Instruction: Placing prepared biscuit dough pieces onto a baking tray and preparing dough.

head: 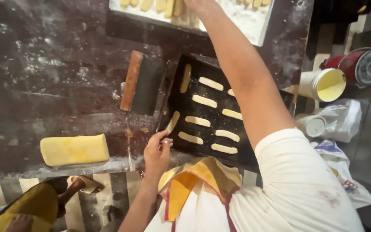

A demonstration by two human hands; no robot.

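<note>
A dough strip (173,121) is pinched by the left hand (157,150) at the dark tray's (181,101) near-left edge. The right hand (198,5) is stretched to the far floured tray (254,21); its grip cannot be told.

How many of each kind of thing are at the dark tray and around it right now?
Dough strips on the dark tray: 10 visible, more may be hidden
Dough block: 1
Bench scraper: 1
White tubs: 2
Total: 14
</note>
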